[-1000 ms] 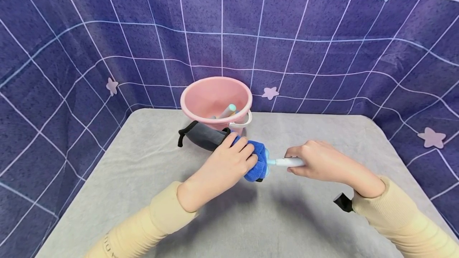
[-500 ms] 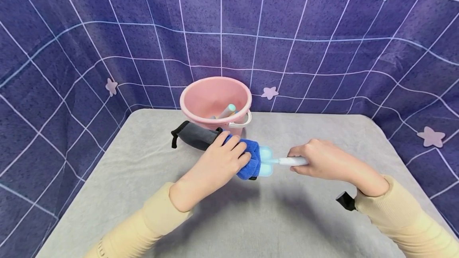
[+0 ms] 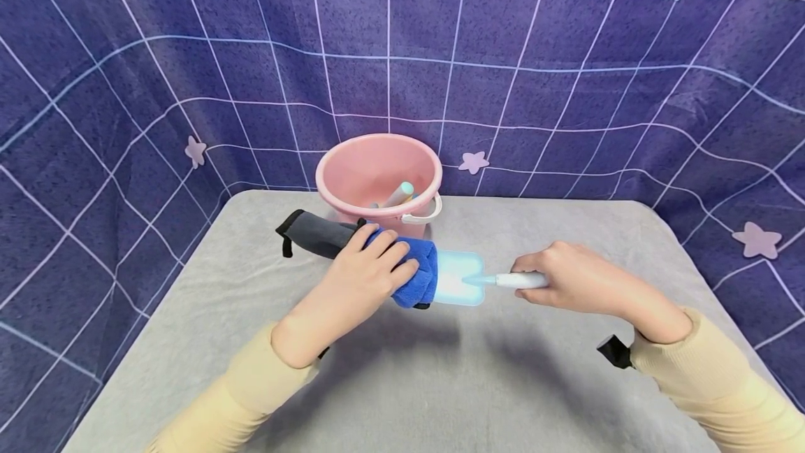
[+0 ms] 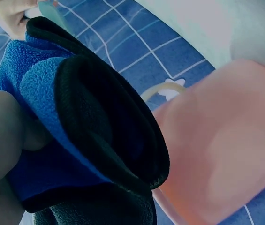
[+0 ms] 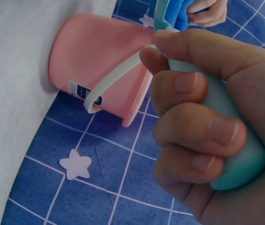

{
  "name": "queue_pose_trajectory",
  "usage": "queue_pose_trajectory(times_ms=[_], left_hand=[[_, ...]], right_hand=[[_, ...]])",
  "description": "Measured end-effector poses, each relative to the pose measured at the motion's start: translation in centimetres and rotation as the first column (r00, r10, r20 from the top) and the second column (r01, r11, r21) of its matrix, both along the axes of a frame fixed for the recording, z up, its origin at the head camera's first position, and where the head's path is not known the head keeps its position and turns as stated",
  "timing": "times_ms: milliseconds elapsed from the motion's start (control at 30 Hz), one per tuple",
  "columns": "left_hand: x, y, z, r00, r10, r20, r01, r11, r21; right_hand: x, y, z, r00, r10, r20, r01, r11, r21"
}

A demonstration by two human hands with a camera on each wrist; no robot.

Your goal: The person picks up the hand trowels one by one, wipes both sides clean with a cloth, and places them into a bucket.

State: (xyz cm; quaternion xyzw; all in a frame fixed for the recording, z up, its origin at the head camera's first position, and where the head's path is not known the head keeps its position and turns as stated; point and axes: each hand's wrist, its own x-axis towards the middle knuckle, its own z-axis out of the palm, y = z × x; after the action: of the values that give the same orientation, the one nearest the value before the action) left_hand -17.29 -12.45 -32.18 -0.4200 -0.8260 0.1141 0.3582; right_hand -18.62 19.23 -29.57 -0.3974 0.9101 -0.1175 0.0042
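My left hand (image 3: 361, 282) grips a towel (image 3: 416, 265), blue on one face and dark grey on the other, with black edging. The towel is folded around part of the light blue blade of a small shovel (image 3: 462, 289). The bare end of that blade sticks out on the right, and its tip is hidden in the cloth. My right hand (image 3: 569, 277) holds the shovel by its white handle. In the right wrist view, curled fingers wrap the handle, which has a teal end (image 5: 242, 173). The left wrist view shows the black-edged fold of the towel (image 4: 41, 84) hanging down.
A pink bucket (image 3: 339, 170) with a white bail handle (image 3: 424, 215) stands behind the towel. Inside it, a pale handle with a teal end (image 3: 401, 194) leans among other items. A grey cloth (image 3: 503, 383) covers the table, and a purple grid curtain (image 3: 390, 40) surrounds it.
My left hand and the towel have slid left, uncovering more of the shovel's blade. My right hand has shifted slightly right with the handle.
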Motion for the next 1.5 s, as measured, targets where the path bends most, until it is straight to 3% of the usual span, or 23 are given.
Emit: queue_pose_trajectory(times_ms=[567, 1200, 1500], left_hand=[[0.3, -2.1, -1.3, 0.996, 0.057, 0.065, -0.06, 0.997, 0.051], [-0.5, -2.8, -4.9, 0.983, 0.086, 0.162, -0.095, 0.994, 0.046], [-1.1, -2.6, -5.5, 0.968, 0.111, 0.226, -0.148, 0.976, 0.158]], right_hand=[[0.1, 0.2, -0.1, 1.0, 0.003, -0.005, -0.003, 1.0, -0.007], [0.2, 0.4, 0.1, 1.0, 0.007, 0.003, -0.007, 0.999, -0.034], [0.6, 0.5, 1.1, 1.0, 0.009, 0.022, -0.008, 0.997, -0.074]])
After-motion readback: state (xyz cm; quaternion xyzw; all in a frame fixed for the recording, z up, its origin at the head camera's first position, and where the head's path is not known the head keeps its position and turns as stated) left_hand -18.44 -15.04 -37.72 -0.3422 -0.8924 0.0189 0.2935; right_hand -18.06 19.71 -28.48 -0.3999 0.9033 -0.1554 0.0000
